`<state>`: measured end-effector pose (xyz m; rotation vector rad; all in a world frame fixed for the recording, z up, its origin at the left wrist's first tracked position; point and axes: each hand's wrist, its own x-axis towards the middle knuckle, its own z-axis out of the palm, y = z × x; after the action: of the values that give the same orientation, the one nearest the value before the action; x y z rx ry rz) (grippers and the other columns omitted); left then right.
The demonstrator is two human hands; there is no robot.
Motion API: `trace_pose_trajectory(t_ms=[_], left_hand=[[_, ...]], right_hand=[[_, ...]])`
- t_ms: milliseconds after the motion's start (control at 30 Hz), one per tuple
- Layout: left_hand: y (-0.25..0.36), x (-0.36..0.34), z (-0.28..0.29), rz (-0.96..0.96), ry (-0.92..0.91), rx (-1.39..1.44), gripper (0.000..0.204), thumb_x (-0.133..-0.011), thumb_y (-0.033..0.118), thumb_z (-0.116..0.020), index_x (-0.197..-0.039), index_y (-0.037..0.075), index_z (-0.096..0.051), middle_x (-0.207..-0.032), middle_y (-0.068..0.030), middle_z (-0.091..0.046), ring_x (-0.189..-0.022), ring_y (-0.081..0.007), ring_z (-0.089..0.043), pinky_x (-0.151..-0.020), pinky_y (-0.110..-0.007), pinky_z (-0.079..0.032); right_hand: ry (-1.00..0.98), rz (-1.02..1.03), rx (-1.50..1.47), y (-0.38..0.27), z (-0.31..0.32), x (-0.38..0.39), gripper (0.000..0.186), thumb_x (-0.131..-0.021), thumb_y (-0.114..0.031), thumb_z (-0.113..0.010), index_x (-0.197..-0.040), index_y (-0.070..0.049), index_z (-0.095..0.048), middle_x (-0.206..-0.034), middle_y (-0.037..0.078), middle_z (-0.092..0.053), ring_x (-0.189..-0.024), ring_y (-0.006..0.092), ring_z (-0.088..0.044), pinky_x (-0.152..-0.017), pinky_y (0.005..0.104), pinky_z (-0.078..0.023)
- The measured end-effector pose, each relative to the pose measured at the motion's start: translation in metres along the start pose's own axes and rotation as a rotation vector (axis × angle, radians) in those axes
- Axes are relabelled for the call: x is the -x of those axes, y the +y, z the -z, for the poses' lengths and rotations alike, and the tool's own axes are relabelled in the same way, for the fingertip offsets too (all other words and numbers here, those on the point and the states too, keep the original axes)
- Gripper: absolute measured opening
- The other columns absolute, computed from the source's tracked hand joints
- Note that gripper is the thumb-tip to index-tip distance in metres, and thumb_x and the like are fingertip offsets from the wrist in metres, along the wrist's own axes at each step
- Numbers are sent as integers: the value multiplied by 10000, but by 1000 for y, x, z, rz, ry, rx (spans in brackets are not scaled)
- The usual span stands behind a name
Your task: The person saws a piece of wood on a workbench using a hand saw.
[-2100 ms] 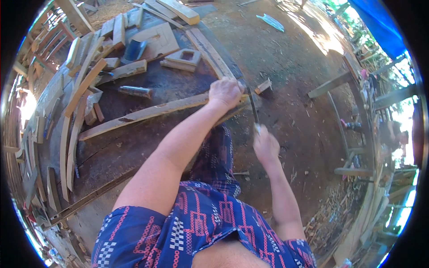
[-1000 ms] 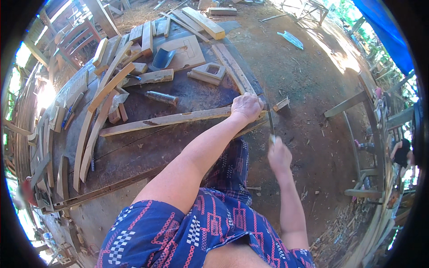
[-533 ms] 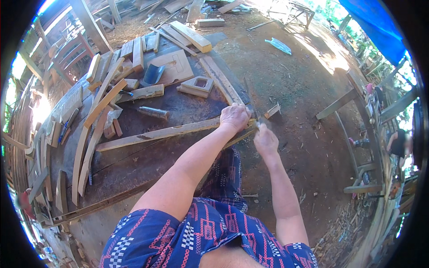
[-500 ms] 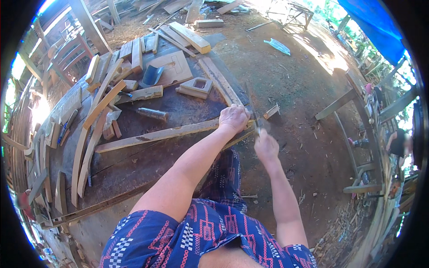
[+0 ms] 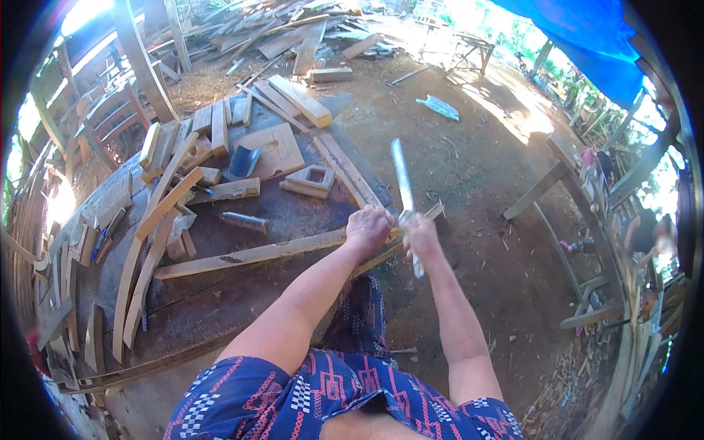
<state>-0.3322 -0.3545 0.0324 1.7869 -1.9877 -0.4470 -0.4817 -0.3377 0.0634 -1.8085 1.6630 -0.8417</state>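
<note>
My left hand (image 5: 369, 229) is closed over the right end of a long wooden strip (image 5: 257, 254), pressing it at the table's right edge. A second wooden piece (image 5: 348, 172) runs from that hand toward the far side. In my right fist (image 5: 421, 238) is a handsaw (image 5: 403, 174), its silvery blade pointing up and away, just right of the table edge. The near end of the saw shows below the fist. A small wood offcut (image 5: 438, 210) is partly hidden behind my right hand.
On the dark wooden table (image 5: 213, 293) lie several wood blocks, curved slats (image 5: 136, 257), a chisel-like metal tool (image 5: 245, 221), a blue curved piece (image 5: 243, 160) and a block with a hole (image 5: 308, 181). A wooden frame (image 5: 587, 220) stands right; another person (image 5: 645, 231) is beyond it.
The saw has come up off the strip's end and turned, so its blade now shows its broad side. My right hand has moved slightly left; my left hand still presses the strip.
</note>
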Motion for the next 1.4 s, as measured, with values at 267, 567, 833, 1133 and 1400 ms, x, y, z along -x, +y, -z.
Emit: trace_pose_trajectory(t_ms=[267, 567, 833, 1133, 1400], left_hand=[[3, 1, 4, 17, -5, -26, 391, -905, 324, -404, -915, 22, -652, -914, -214, -656, -877, -345, -646, -784, -444, -505], [-16, -8, -11, -138, 32, -131, 264, -833, 247, -503, -871, 81, -705, -898, -143, -676, -909, -282, -651, -730, -409, -534], [-1, 2, -1, -1, 73, 68, 308, -850, 270, -488, -826, 52, -705, -875, -171, -674, -862, -315, -662, -736, -414, -526], [-1, 5, 8, 75, 37, 75, 327, -850, 286, -492, -848, 34, -700, -903, -182, -671, -875, -316, -662, -761, -403, -519], [-1, -2, 7, -64, -75, -171, 185, -762, 223, -580, -843, 157, -733, -902, -115, -691, -890, -278, -671, -750, -401, -541]], right_hand=[[157, -140, -619, -92, 118, -114, 204, -906, -219, -517, -842, -25, -523, -584, 49, -520, -416, 114, -496, -352, 261, -392], [-174, -139, -450, -71, 44, 2, 225, -931, -268, -522, -939, -44, -539, -552, 26, -497, -350, 92, -434, -328, 253, -363], [-221, -209, -281, 1, 3, 63, 202, -958, -250, -513, -908, -56, -532, -535, -7, -459, -373, 62, -425, -329, 237, -339], [-71, 25, 218, 35, -14, 69, 260, -948, -278, -475, -892, -25, -498, -748, 222, -592, -751, 437, -579, -655, 501, -420], [-37, 55, 133, 33, -9, 68, 298, -922, -279, -504, -1137, -85, -573, -966, 248, -627, -933, 444, -582, -763, 488, -457]])
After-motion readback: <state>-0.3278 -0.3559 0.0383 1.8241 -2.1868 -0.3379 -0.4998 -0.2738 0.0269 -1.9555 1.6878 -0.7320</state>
